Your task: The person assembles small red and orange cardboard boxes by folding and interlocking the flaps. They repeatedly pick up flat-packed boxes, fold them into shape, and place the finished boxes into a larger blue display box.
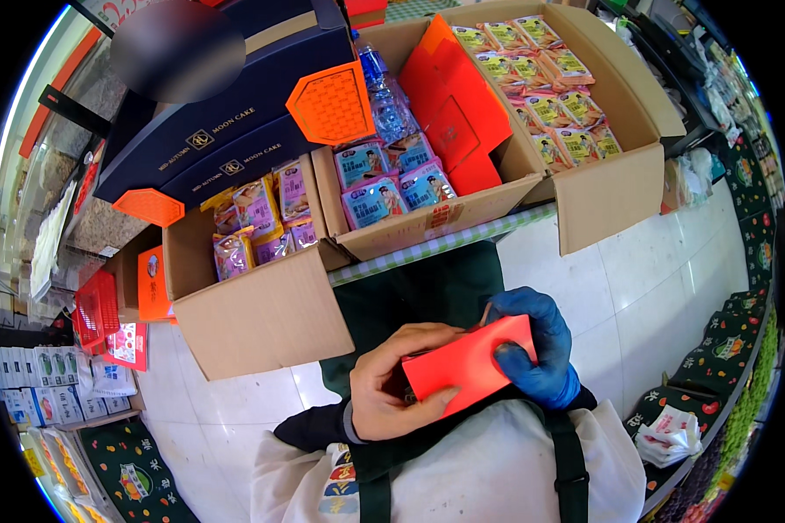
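Observation:
A small bright red cardboard box [464, 370] is held in front of my body, tilted up toward the right. My bare left hand [391, 383] grips its left end, thumb along the lower edge. My right hand [545, 353], in a blue glove, closes on the right end with its thumb pressed on the red face. The far side of the box and most fingertips are hidden. Beyond my hands is an open carton [488, 193] with blue snack packets [379, 200] and a large red card piece [458, 113] inside.
At left, a carton [257, 314] holds purple snack packets [255, 205]; dark blue cake boxes [227, 144] with orange hexagonal ends rise behind. At right, another carton [602, 205] holds yellow packets [554, 109]. A red basket [96, 309] and a white plastic bag [669, 436] lie farther aside.

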### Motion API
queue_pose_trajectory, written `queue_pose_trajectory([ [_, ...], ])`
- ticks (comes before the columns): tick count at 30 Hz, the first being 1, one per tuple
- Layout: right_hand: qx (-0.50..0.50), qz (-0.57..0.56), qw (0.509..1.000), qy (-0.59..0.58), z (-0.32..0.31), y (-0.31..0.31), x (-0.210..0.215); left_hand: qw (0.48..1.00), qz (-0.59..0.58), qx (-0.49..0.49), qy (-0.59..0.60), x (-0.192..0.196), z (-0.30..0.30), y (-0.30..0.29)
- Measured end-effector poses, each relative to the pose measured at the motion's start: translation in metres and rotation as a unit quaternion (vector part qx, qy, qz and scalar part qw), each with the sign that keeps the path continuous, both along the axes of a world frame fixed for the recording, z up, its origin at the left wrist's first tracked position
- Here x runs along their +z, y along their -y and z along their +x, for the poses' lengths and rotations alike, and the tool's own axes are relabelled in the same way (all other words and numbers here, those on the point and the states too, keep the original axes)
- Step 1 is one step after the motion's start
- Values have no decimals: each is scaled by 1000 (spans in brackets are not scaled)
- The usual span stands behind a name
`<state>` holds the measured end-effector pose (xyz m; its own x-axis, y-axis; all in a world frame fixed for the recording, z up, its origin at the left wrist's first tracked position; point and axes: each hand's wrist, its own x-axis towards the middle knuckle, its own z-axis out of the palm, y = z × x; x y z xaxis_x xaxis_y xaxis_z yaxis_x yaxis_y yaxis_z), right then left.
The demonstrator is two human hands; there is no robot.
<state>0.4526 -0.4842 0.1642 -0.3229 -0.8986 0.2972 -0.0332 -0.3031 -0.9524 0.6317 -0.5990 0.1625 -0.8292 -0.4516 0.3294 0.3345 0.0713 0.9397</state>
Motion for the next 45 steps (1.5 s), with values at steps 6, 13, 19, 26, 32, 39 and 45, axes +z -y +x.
queue_pose_trajectory([
  [6,58,-151,986,33,-14,6,-19,976,80,-196,-52,1,-13,22],
  [13,168,-285,935,128,-14,27,-31,948,-160,-276,-9,1,-38,54],
  [19,160,-248,955,31,-23,27,-26,939,-108,-319,65,6,-30,44],
  [26,156,-125,977,-70,-28,16,1,957,-123,-245,96,12,-15,25],
  [32,102,-26,990,-97,-21,13,10,960,-112,-242,81,9,-20,27],
  [39,215,107,971,-15,-23,22,19,960,-97,-259,53,-14,-17,25],
  [45,304,58,949,-65,-26,34,11,944,-15,-311,110,-18,-16,25],
])
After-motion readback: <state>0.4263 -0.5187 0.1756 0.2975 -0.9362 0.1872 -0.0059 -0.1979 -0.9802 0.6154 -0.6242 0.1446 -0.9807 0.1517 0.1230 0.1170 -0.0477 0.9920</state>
